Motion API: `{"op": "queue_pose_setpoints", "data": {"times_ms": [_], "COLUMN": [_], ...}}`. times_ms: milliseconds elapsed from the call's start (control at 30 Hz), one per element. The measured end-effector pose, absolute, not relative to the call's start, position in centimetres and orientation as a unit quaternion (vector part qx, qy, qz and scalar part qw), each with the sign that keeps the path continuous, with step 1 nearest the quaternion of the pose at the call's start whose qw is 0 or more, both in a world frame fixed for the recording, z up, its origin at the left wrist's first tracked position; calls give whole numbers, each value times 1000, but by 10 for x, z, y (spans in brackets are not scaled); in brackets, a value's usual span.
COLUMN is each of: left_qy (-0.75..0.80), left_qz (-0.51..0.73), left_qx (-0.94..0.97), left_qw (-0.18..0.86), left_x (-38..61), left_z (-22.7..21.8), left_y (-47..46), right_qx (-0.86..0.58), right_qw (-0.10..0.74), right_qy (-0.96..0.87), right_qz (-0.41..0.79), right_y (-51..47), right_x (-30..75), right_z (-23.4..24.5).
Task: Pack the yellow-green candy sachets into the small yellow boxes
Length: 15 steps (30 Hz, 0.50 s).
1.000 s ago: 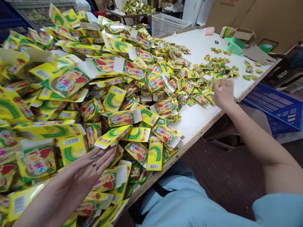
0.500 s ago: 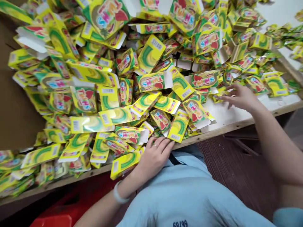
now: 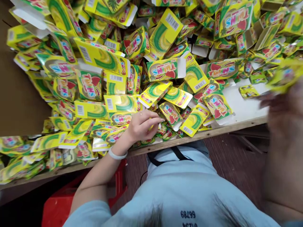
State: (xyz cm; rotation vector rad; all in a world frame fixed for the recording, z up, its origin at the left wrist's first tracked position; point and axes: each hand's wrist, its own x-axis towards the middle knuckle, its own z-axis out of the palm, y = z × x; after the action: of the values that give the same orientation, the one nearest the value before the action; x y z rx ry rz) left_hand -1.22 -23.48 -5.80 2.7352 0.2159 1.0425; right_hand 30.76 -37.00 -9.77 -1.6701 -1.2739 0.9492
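My left hand (image 3: 145,125) is at the table's front edge with its fingers curled over candy boxes and small sachets. What lies under its fingers, if anything, is hidden. At the far right my right hand (image 3: 281,108) is raised and smeared by motion, with a blurred yellow packet (image 3: 287,75) at its fingertips. Close by, a small yellow sachet (image 3: 248,91) lies on the white tabletop (image 3: 246,107). Between the hands, a yellow box with a barcode (image 3: 194,120) lies beside a printed "Twins" box (image 3: 218,106).
A big heap of yellow and green boxes (image 3: 123,102) covers the table, some with white flaps open. Brown cardboard (image 3: 21,94) stands at the left. A wooden rim (image 3: 251,123) runs along the front, with a red plastic stool (image 3: 61,205) below it.
My left hand has shifted up and left from the rim, its fingers now curled. The box by its wrist has moved. My right hand has lifted to the right with a yellow packet.
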Motion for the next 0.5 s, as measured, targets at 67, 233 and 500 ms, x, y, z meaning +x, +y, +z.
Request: {"op": "queue_pose_setpoints", "data": {"times_ms": [67, 233, 500], "left_qy": [33, 43, -21], "left_qz": [295, 39, 87], "left_qx": [952, 997, 995], "left_qw": [81, 43, 39], "left_x": [-12, -17, -25], "left_z": [-55, -52, -56], "left_y": [-238, -251, -239], "right_qx": [-645, -596, -565], "right_qw": [416, 457, 523], "right_qy": [-493, -458, -409], "right_qz": [410, 475, 489], "right_y": [-371, -371, -368], "right_x": [277, 217, 210], "right_z": [-98, -92, -78]}}
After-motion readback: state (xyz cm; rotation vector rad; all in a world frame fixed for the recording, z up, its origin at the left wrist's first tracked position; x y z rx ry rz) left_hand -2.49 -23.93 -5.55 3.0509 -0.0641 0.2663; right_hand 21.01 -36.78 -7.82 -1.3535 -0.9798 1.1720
